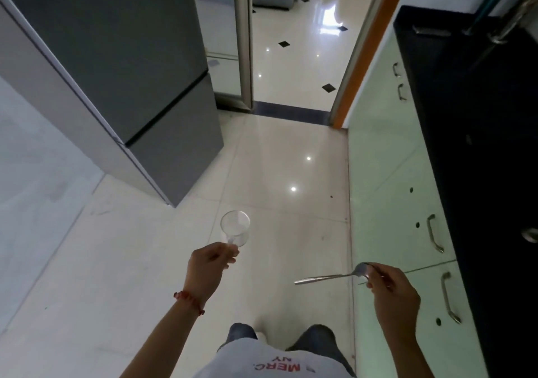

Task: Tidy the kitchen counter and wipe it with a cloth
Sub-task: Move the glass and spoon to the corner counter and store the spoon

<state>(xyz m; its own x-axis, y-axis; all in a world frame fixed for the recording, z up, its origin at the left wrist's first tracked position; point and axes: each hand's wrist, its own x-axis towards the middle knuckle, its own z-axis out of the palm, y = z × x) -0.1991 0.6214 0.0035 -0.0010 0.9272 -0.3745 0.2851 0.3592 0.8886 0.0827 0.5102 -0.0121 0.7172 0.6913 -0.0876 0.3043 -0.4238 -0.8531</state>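
Observation:
My left hand (208, 264) grips a clear drinking glass (235, 227) by its base, the open rim tipped away from me over the floor. My right hand (390, 286) pinches a metal spoon (329, 277) at its bowl end, the handle pointing left. Both hands are in front of my body, above the pale tiled floor. The black kitchen counter (471, 133) runs along the right edge of the view, to the right of my right hand. No cloth is in view.
A grey fridge (139, 72) stands at the left. Pale green cabinet doors with metal handles (433, 233) sit under the counter. A doorway (294, 57) ahead opens onto a glossy tiled room. A metal tap (506, 25) stands at the counter's far end.

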